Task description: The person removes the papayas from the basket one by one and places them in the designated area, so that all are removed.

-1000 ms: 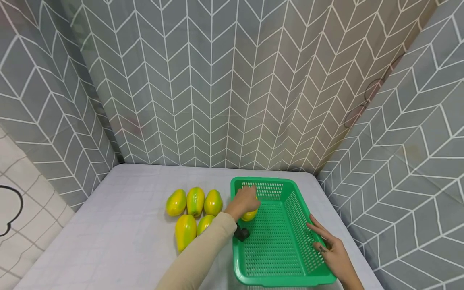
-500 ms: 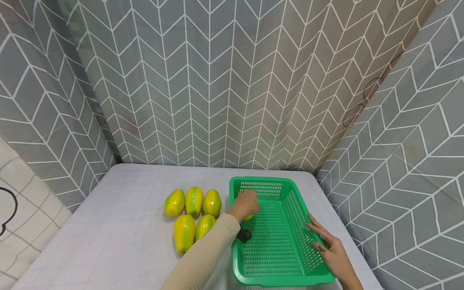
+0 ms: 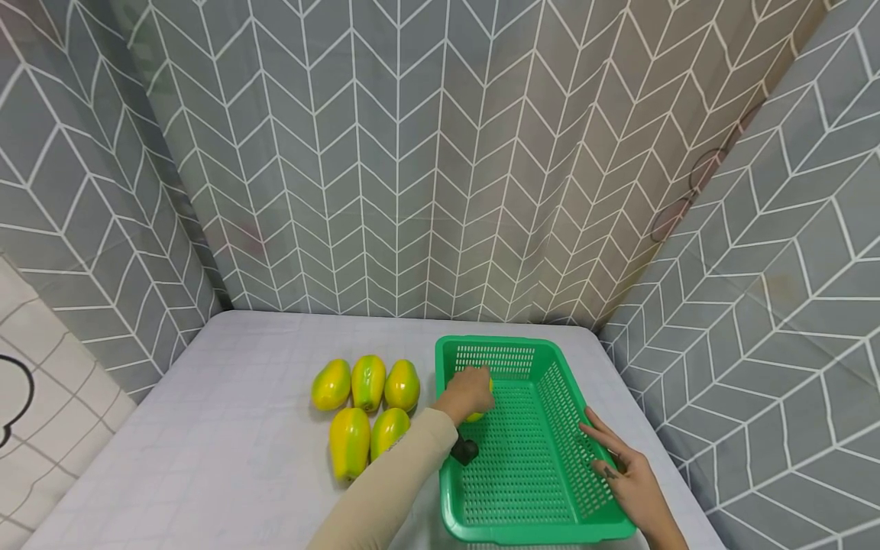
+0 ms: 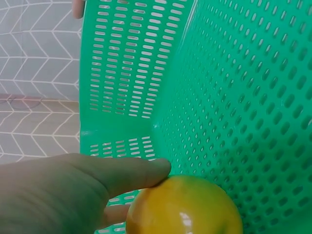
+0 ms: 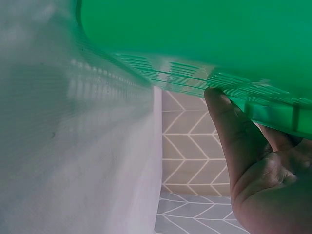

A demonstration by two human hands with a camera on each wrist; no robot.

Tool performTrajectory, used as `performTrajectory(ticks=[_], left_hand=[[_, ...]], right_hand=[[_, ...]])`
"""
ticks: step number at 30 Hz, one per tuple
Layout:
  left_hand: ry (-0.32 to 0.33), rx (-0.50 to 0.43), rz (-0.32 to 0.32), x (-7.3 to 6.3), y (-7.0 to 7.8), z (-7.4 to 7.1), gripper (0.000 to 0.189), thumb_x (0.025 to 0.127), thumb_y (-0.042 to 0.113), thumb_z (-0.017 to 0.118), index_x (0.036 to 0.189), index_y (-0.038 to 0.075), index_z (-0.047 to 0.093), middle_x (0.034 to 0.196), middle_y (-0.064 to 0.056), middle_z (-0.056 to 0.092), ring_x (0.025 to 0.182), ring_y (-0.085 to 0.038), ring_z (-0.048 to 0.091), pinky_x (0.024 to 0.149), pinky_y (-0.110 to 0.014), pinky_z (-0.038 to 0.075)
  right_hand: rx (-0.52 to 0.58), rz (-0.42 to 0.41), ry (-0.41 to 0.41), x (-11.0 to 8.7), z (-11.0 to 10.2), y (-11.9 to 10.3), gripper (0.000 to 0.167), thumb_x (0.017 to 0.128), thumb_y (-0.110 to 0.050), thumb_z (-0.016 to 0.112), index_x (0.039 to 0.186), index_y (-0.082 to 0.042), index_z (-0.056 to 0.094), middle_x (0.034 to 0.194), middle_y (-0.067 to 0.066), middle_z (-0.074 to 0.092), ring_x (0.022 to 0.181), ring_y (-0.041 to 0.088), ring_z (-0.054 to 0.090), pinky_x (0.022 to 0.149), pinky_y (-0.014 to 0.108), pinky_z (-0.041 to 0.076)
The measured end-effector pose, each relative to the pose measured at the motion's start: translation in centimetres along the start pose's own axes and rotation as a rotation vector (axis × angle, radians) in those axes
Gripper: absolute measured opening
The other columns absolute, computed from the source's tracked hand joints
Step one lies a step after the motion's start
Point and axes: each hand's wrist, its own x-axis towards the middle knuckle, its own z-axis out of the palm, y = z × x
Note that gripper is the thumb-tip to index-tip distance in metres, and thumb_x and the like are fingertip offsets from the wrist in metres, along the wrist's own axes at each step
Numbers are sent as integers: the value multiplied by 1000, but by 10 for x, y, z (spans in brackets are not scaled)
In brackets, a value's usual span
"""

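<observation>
My left hand (image 3: 470,393) reaches into the green plastic basket (image 3: 509,533) near its left wall and grips a yellow papaya (image 4: 187,207). In the left wrist view the thumb lies along the top of this fruit, close over the perforated basket floor, and the other fingers are mostly hidden. My right hand (image 3: 629,477) holds the basket's right rim. The right wrist view shows a digit against the slotted outer wall (image 5: 217,80). Left of the basket lie several yellow-green papayas (image 3: 349,443), in a back and a front row.
A white cloth covers the table (image 3: 206,428). Grey curtains (image 3: 385,153) with white zigzag lines hang behind and at the sides. A black wrist-camera mount (image 3: 464,451) on the left wrist overlaps the basket's left wall. The left forearm (image 3: 395,485) crosses in front of the papayas.
The left hand, with the papaya, has shifted slightly toward the near side inside the basket. The right hand stays at the rim, and the papayas on the table have not moved.
</observation>
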Motion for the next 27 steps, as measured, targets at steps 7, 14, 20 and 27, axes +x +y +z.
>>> performTrajectory(ticks=[7, 14, 20, 27], left_hand=[[-18, 0, 0, -2, 0, -1, 42, 91, 19, 78, 128, 5, 64, 100, -11, 64, 83, -23, 60, 72, -36, 56], [-24, -15, -6, -2, 0, -1, 50, 91, 23, 80, 134, 5, 62, 102, -12, 65, 85, -24, 60, 74, -38, 58], [-23, -19, -7, -3, 1, -3, 63, 91, 25, 80, 145, 4, 57, 111, -14, 66, 91, -25, 61, 80, -41, 58], [-1, -9, 11, -6, 4, -9, 58, 91, 29, 80, 140, 5, 60, 107, -11, 67, 91, -24, 63, 77, -37, 57]], right_hand=[[6, -13, 5, 0, 0, 1, 46, 100, -1, 67, 145, 4, 60, 167, 6, 47, 142, -24, 35, 102, -4, 32], [11, -6, -4, 0, 0, 0, 46, 100, -2, 66, 146, 3, 60, 167, 8, 46, 142, -25, 34, 102, -4, 31], [10, -10, -5, -1, 0, 1, 47, 100, -1, 66, 146, 3, 60, 167, 8, 46, 142, -25, 34, 102, -4, 32], [9, -8, -9, -1, -1, 0, 47, 100, -1, 66, 147, 3, 59, 168, 5, 46, 142, -25, 33, 101, -4, 31]])
